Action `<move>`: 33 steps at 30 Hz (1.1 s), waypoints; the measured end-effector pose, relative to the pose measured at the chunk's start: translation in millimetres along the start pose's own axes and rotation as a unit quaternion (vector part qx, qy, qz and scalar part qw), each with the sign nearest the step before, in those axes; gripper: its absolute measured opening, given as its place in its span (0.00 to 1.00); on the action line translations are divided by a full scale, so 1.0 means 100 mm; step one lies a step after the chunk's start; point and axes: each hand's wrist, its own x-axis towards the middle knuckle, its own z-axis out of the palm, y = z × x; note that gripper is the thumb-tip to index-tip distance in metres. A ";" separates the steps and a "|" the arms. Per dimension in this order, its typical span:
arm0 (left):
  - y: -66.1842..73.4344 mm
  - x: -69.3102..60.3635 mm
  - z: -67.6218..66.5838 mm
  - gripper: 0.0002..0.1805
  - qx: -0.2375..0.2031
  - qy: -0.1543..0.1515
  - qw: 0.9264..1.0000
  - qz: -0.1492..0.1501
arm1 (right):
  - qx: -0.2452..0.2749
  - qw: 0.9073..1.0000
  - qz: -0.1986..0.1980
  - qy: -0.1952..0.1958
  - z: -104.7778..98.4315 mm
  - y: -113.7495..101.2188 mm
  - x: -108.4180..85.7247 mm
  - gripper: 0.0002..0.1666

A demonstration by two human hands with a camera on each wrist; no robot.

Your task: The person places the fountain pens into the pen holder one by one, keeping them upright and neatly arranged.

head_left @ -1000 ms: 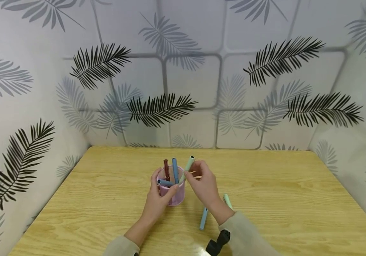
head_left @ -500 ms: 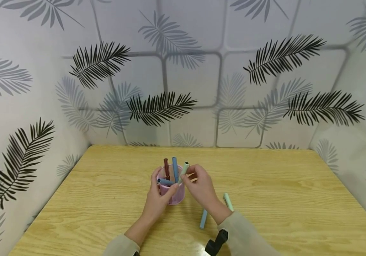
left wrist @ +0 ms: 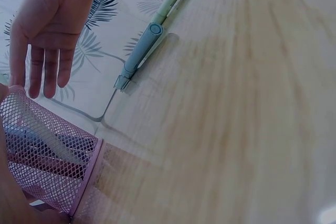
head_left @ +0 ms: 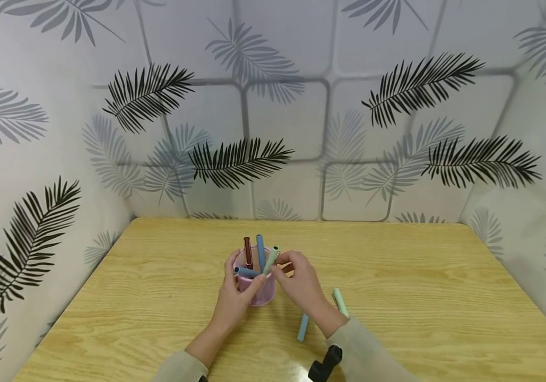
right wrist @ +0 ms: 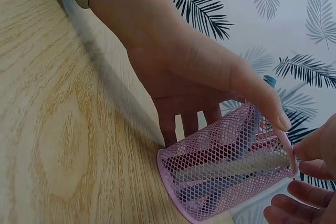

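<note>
My left hand [head_left: 232, 298] grips a pink mesh pen holder [head_left: 265, 293], thumb near the front of the rim, fingers around the far left side. A light green pen [head_left: 271, 258] leans in the holder, its capped end above the rim. My right hand [head_left: 302, 279] pinches that pen between thumb and index finger, close to the rim. Also in the holder are a dark red pen [head_left: 248, 252], an upright blue pen [head_left: 260, 251] and a blue pen [head_left: 246, 271] tilted left. Through the mesh [right wrist: 226, 166], the right wrist view shows the pens' lower parts.
On the wooden table [head_left: 158, 297], right of the holder, lie a blue pen [head_left: 303, 328] and another light green pen [head_left: 340, 302], both partly behind my right forearm. Leaf-patterned cloth walls [head_left: 287, 132] stand behind and at both sides.
The light green pen has sunk lower into the holder, and my right hand has moved slightly down and left with it. The left hand and holder have stayed put.
</note>
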 end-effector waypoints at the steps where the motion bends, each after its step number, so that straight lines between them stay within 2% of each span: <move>1: 0.00 0.00 0.00 0.41 0.000 0.000 1.000 0.000 | -0.002 1.000 0.001 0.002 -0.01 0.00 0.00 0.06; 9: 0.01 0.03 0.01 0.41 -0.002 0.000 1.000 0.015 | -0.010 1.000 0.020 0.001 -0.07 0.04 -0.03 0.06; 18: 0.06 0.01 -0.01 0.41 -0.009 -0.003 1.000 0.001 | -0.015 1.000 0.023 0.016 -0.17 0.13 -0.08 0.06; 20: 0.01 0.02 0.00 0.41 -0.007 -0.001 1.000 0.003 | -0.020 0.999 0.027 0.020 -0.22 0.13 -0.10 0.06; 25: 0.01 0.02 0.01 0.41 -0.007 -0.002 1.000 0.004 | -0.035 0.998 0.044 0.010 -0.33 0.20 -0.17 0.07; 33: 0.34 -0.10 -0.03 0.40 -0.004 -0.011 1.000 0.000 | -0.078 0.995 0.066 -0.019 -0.47 0.25 -0.26 0.10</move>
